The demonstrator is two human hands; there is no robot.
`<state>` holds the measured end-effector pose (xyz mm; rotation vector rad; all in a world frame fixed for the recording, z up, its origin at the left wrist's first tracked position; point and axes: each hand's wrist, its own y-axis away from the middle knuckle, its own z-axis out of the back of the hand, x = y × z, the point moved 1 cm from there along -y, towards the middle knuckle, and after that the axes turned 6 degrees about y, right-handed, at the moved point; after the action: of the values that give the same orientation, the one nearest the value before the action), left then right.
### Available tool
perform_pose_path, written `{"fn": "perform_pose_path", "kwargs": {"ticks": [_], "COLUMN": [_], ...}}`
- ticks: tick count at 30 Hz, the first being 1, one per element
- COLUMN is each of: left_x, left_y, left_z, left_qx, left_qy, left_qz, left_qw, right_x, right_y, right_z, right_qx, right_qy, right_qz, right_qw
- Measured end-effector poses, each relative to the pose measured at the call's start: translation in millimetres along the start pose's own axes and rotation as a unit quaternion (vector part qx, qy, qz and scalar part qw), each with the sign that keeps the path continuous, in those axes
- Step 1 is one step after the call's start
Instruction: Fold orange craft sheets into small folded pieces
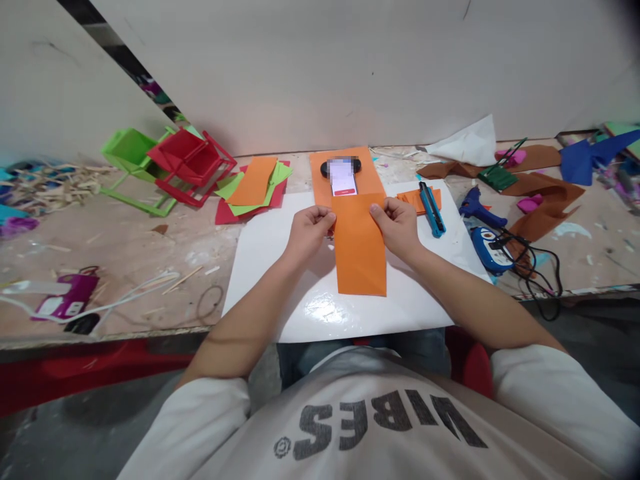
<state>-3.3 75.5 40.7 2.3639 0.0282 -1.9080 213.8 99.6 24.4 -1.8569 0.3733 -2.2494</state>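
An orange rectangular sheet (pixel 361 250), paper or felt, is held between both hands over a white board (pixel 305 280). My left hand (pixel 311 230) pinches its left edge near the far end. The right edge is pinched by my right hand (pixel 397 223), thumb on top. Just beyond the sheet lies a phone (pixel 343 181) with a lit screen, next to a black rounded object (pixel 327 169), on a larger orange sheet (pixel 320 187). Close to my right hand, a blue utility knife (pixel 432 210) rests by small orange pieces (pixel 413 198).
Left stand green (pixel 131 153) and red (pixel 187 163) miniature chairs, beside stacked coloured sheets (pixel 255 183). At right are a blue glue gun (pixel 481 208), a blue device (pixel 493 250) with black cable, and brown sheets (pixel 545 187). A purple device (pixel 70 297) with white cord lies left.
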Motion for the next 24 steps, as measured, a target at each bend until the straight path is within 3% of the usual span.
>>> {"fn": "perform_pose_path", "kwargs": {"ticks": [11,14,17,20,24], "left_x": [10.7,1.6,-18.9,-41.3,-55.7], "left_y": [-15.2,-25.9,-47.8,-82.3,-122.1], "left_z": [14.7,27.0,52.5,85.3,119.2], "left_qx": [0.081,0.013,-0.111,-0.177,-0.21], "left_qy": [-0.122,-0.216,-0.372,-0.49,-0.526], "left_qz": [0.013,-0.061,-0.144,-0.095,0.001], "left_qw": [0.989,0.974,0.91,0.848,0.824], "right_x": [-5.5,-9.2,-13.7,-15.1,-7.9], "right_y": [-5.2,-10.2,-15.1,-15.9,-11.7], "right_z": [5.2,7.3,8.3,7.7,6.1], "right_qx": [0.002,-0.018,-0.021,-0.017,-0.002], "right_qy": [0.015,0.02,0.013,0.019,0.027], "right_qz": [0.0,0.006,0.007,0.005,0.019], "right_qw": [1.0,1.0,1.0,1.0,0.999]}}
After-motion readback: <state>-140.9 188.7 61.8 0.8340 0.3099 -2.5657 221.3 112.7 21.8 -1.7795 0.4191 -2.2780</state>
